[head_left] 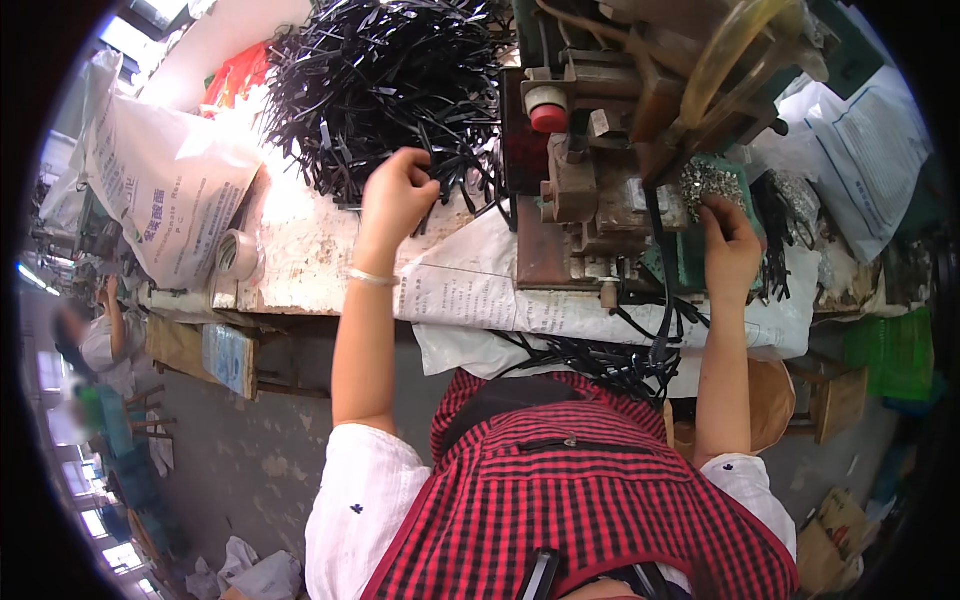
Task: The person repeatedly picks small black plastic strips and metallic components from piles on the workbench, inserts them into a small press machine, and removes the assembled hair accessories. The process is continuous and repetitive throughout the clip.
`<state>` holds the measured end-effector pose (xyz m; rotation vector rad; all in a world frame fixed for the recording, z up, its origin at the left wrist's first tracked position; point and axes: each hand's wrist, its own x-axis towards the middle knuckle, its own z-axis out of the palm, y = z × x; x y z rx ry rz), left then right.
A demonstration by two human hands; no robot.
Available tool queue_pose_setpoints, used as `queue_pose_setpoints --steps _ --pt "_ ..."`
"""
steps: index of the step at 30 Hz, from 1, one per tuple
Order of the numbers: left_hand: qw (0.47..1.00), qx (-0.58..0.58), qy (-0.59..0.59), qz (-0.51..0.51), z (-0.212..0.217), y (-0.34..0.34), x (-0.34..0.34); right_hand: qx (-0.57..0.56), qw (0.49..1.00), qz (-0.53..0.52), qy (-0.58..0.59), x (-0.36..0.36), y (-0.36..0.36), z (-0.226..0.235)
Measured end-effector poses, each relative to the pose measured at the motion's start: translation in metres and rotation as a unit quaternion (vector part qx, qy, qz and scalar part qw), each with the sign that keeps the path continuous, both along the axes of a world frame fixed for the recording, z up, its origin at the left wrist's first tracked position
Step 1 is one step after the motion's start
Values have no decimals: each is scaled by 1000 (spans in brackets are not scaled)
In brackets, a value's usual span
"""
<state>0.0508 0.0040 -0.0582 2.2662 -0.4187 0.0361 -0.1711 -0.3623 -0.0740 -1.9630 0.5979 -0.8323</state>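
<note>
Nearest, at six o'clock: red-and-black checked apron (560, 500) of woven cloth over white short sleeves (360, 500). Just beyond, at the bench's near edge: a loose tangle of fallen black strips (600, 365), thin and glossy, draped over crumpled white printed sheeting (480, 300) that covers the worn, pale, stained bench top (290, 250). Thin pale bangle (370, 277) round the left wrist. Left hand (395, 195), toward eleven o'clock from the apron, fingers curled and pinching at strips on the near fringe of the big black strip heap (380, 80); exactly how many strips in the grip, cannot tell. Right hand (730, 250), toward one o'clock, fingers bent down onto small silvery metal pieces (708, 185), glittering and grainy, piled in a green tray (690, 250); whether any piece is pinched, cannot tell. Between the hands, at twelve o'clock: a rusty brown metal press machine (590, 190), blocky, with a round red button (548, 117) on a pale collar and a clear yellowish hose (730, 50) curving above. A single black strip (660, 290) hanging down from the machine front. Roll of tape (238, 255) at nine o'clock on the bench. Farther left: a large white woven sack (170, 180), printed, slumped against the bench. Far right, at three o'clock: a green plastic crate (890, 355), contents not discernible.
</note>
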Motion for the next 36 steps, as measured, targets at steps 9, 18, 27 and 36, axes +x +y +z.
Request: queue_pose_setpoints --steps 9,18,27,36 --pt "992 -89 -89 3 -9 3 -22 -83 996 -19 -1 -66 4 19" --pt "924 -382 9 -4 -27 -52 -57 -20 982 45 -183 31 76 73" --pt "833 -429 -295 -185 123 -93 -102 152 956 110 -227 31 87 74" --pt "867 -285 -330 -243 115 -107 -120 94 960 226 -137 -16 92 123"
